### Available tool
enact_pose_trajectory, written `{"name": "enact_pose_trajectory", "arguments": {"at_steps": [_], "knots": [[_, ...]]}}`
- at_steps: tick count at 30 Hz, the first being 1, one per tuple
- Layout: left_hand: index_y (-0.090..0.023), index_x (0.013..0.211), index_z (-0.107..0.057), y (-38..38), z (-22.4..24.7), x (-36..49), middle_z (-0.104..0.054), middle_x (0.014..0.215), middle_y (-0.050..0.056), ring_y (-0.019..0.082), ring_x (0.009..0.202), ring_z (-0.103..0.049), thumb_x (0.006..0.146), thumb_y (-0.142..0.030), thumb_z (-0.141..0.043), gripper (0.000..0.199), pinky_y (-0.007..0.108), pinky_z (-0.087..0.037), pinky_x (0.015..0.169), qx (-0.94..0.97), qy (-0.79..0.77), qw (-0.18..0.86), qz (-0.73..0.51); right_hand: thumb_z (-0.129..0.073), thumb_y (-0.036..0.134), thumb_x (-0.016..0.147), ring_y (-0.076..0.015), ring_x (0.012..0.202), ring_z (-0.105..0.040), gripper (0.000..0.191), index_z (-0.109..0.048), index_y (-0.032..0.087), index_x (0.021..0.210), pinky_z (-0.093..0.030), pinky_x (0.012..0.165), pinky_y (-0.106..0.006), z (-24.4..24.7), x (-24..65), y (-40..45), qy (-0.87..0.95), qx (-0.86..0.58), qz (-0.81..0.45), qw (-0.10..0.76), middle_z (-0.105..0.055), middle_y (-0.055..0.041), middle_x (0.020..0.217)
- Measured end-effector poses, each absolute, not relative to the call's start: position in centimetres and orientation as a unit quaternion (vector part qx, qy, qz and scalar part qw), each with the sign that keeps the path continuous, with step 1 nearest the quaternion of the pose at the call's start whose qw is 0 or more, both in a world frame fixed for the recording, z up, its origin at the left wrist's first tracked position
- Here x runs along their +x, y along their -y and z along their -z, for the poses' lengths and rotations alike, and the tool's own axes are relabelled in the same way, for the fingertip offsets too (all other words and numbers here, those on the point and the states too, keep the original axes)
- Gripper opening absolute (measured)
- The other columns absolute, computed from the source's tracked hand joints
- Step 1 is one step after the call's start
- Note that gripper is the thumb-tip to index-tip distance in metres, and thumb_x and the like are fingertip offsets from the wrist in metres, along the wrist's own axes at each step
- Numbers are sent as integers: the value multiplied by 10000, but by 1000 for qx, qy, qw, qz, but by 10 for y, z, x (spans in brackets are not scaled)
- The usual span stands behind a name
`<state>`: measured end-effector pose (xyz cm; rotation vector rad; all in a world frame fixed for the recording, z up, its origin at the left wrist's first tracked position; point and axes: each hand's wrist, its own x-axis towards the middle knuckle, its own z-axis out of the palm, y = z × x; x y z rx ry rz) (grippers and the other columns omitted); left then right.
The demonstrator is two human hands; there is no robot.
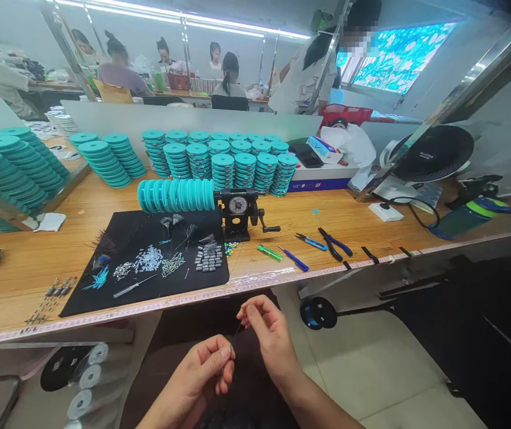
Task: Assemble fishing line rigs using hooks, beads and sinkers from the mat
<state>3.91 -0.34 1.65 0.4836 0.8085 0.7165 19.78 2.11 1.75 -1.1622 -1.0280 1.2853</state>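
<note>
In front of the table edge, my left hand (202,369) is closed in a pinch. Above it and to the right, my right hand (271,333) pinches too, thumb against fingers. A thin dark line (236,333) runs between the two sets of fingertips; whatever small part sits at its ends is hidden. Beyond my hands lies a black mat (148,298) with small piles of clear sleeves (149,258), metal bits (173,266), grey cylinders (208,257) and blue-green strips (99,278). Behind the mat stands a hand-cranked winder (237,208) carrying a row of teal spools (175,195).
Stacks of teal spools (222,170) line the table's back. To the right lie a green tube (270,252), a blue-handled tool (295,260), blue snips (311,241) and pliers (336,243). A fan (434,154) and a bottle (465,217) are at far right. People sit behind the partition.
</note>
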Motion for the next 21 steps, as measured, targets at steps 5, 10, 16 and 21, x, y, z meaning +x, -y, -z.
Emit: {"name": "enact_pose_trajectory", "arguments": {"at_steps": [5, 10, 16, 21], "knots": [[-137, 691, -579, 3, -17, 40, -516, 559, -32, 63, 504, -345, 798, -359, -758, 304, 180, -291, 516, 221, -384, 830, -338, -628, 393, 905, -165, 774, -565, 232, -678, 166, 908, -434, 718, -277, -17, 208, -14, 492, -478, -594, 420, -640, -24, 819], [-140, 721, -599, 3, -11, 43, -290, 515, -105, 64, 478, -126, 797, -357, -744, 272, 203, -141, 460, 226, -352, 847, -330, -603, 264, 913, -146, 711, -533, 269, -592, 171, 661, -402, 684, -266, -26, 205, -8, 594, -478, -511, 397, -569, 7, 721], [-124, 784, -650, 0, -5, 38, -209, 475, -126, 55, 436, -81, 875, -386, -650, 278, 203, -111, 431, 239, -342, 851, -319, -604, 221, 900, -149, 713, -552, 248, -582, 175, 657, -417, 702, -266, -26, 203, -15, 593, -477, -515, 394, -577, 8, 713], [-128, 744, -655, 0, -4, 39, -204, 436, -132, 46, 411, -89, 874, -427, -653, 326, 200, -120, 418, 221, -336, 848, -346, -600, 203, 908, -148, 720, -568, 264, -609, 173, 646, -425, 702, -257, -29, 202, -12, 597, -471, -496, 419, -595, 1, 725]]}}
